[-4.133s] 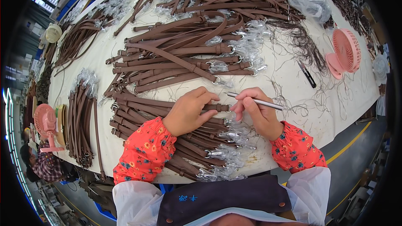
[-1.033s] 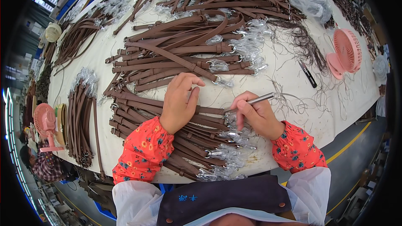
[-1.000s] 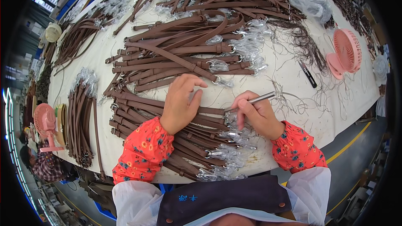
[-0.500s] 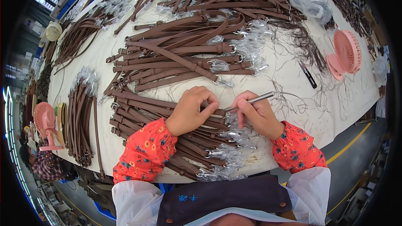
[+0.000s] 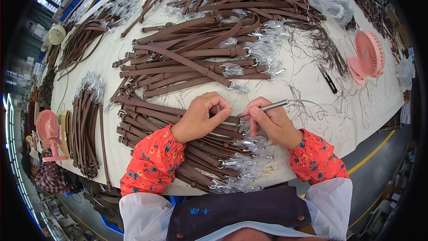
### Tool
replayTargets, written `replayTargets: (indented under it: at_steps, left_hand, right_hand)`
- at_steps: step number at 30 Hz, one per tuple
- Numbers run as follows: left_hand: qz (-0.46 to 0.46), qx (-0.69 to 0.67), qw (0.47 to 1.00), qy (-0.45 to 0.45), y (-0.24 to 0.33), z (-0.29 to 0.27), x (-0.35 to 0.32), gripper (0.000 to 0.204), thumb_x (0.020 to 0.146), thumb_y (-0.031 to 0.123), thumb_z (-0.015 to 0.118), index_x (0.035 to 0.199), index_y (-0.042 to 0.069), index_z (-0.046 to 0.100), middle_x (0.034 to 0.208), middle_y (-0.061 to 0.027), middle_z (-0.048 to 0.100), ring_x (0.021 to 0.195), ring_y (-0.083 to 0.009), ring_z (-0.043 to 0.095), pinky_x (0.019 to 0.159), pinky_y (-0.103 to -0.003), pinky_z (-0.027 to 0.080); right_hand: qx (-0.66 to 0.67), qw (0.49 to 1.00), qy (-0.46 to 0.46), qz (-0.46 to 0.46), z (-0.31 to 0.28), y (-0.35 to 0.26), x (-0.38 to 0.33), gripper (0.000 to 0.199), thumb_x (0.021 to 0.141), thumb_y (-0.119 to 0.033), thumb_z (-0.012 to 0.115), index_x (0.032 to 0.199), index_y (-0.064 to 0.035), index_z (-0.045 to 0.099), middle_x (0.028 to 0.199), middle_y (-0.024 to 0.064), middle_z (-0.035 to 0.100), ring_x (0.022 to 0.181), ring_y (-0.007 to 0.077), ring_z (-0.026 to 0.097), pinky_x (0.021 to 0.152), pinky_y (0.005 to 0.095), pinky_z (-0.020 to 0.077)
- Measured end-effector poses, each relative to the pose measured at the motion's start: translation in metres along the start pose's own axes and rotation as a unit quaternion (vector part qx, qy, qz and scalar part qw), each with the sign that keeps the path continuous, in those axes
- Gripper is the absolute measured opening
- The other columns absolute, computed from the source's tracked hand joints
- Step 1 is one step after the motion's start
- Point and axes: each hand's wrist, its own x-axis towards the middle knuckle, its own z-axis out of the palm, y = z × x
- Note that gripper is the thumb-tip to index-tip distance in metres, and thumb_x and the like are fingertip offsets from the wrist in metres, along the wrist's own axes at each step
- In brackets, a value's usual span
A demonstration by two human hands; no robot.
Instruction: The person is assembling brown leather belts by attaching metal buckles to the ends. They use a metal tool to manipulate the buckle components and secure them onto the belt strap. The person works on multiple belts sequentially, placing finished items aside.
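My left hand (image 5: 204,115) is closed by the end of a brown strap (image 5: 232,119) in the near pile, thumb and forefinger pinched against it; my fingers hide part of the grip. In my right hand (image 5: 273,122) is a slim grey pen-shaped metal tool (image 5: 274,105), gripped like a pen. Its tip points left toward that strap end, close to my left thumb; a thin cord seems to trail from its rear. Below both hands lie several brown straps (image 5: 203,154), their metal clasps wrapped in clear plastic (image 5: 238,165).
Beyond my hands lies another heap of brown straps (image 5: 178,56); more bundles are at the left and far side. Loose dark threads (image 5: 318,40), a black pen-like cutter (image 5: 327,79) and a pink fan (image 5: 369,56) are at right. A second pink fan (image 5: 47,127) stands left.
My left hand has shifted slightly left. My right hand and the tool have moved a little left, with the tool still in the fingers.
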Motion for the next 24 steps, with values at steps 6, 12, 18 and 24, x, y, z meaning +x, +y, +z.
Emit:
replayTargets:
  at_steps: [6, 12, 18, 24]
  left_hand:
    - [0.009, 0.0, 1.0, -0.004, 0.001, -0.001, 0.0, 0.013, 0.093, 0.014, 0.07, 0.091, 0.002, 0.066, 0.082, -0.0003, 0.055, 0.07, -0.0084, 0.049, 0.066, -0.026, 0.042]
    - [-0.015, -0.024, 0.999, 0.035, 0.002, -0.002, -0.002, 0.01, 0.09, 0.012, 0.073, 0.092, 0.004, 0.066, 0.09, -0.0013, 0.057, 0.076, -0.0102, 0.051, 0.069, -0.026, 0.042]
    - [0.132, 0.223, 0.965, 0.04, 0.008, -0.01, -0.001, 0.021, 0.079, 0.013, 0.079, 0.096, 0.009, 0.067, 0.102, -0.0043, 0.062, 0.094, -0.0245, 0.057, 0.084, -0.038, 0.043]
    - [0.142, 0.252, 0.957, -0.004, 0.011, -0.006, -0.003, 0.019, 0.079, 0.014, 0.079, 0.09, 0.011, 0.064, 0.095, -0.0035, 0.061, 0.094, -0.026, 0.058, 0.084, -0.038, 0.042]
  right_hand:
    - [0.0, 1.0, 0.0, 0.0, 0.0, 0.0, 0.0, 0.027, 0.109, -0.027, 0.046, 0.107, -0.0031, 0.059, 0.066, 0.0003, 0.06, 0.058, 0.0079, 0.059, 0.054, 0.0236, 0.0428]
    - [0.0, 1.0, 0.003, -0.002, 0.0, 0.0, 0.0, 0.027, 0.109, -0.026, 0.046, 0.107, -0.0023, 0.059, 0.067, 0.0008, 0.06, 0.057, 0.0082, 0.058, 0.054, 0.0237, 0.0442]
    - [0.04, 0.999, 0.023, -0.027, -0.001, 0.006, -0.003, 0.026, 0.108, -0.025, 0.046, 0.108, -0.0018, 0.057, 0.067, 0.0015, 0.06, 0.057, 0.0088, 0.057, 0.058, 0.0243, 0.0466]
    - [0.028, 0.997, 0.05, -0.042, -0.003, -0.004, -0.007, 0.023, 0.109, -0.023, 0.043, 0.108, -0.0024, 0.055, 0.075, 0.0032, 0.06, 0.062, 0.0094, 0.06, 0.075, 0.0289, 0.052]
